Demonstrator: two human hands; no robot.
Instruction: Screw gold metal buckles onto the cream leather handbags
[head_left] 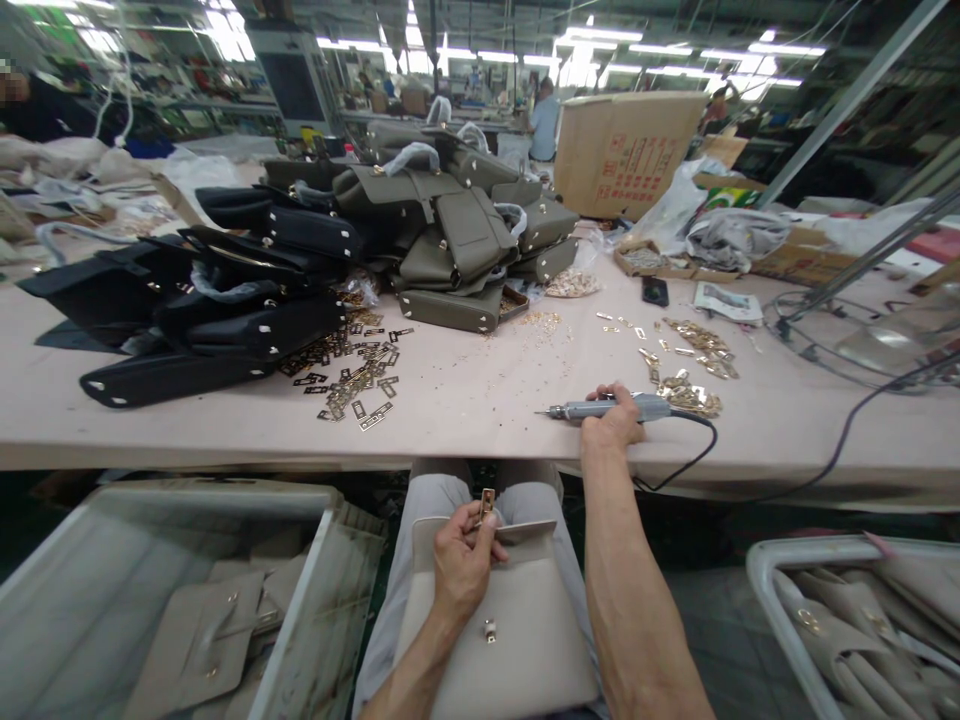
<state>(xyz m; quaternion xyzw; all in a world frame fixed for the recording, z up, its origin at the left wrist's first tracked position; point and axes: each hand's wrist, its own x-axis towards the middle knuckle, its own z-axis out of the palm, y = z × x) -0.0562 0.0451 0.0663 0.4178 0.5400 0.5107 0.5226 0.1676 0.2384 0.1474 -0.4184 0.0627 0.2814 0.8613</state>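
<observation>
A pale beige handbag (517, 630) lies across my lap, with a gold turn lock (490, 630) on its front. My left hand (463, 560) is closed near the bag's top edge, pinching a small gold metal plate (487, 500) with a slot in it. The bag's flap (529, 532) sticks out beside those fingers. Over the table's front edge, my right hand (616, 420) is wrapped round a grey electric screwdriver (652, 407). Its bit points left, above the tabletop, and a dark cord trails from its right end.
Black handbags (225, 330) and olive handbags (465, 240) are heaped on the table (450, 420). Dark metal plates (360, 380) and gold fittings (686, 395) lie scattered. Bins of beige bags flank me, a left bin (330, 540) and a right bin (772, 555). A wire stand (795, 345) is at right.
</observation>
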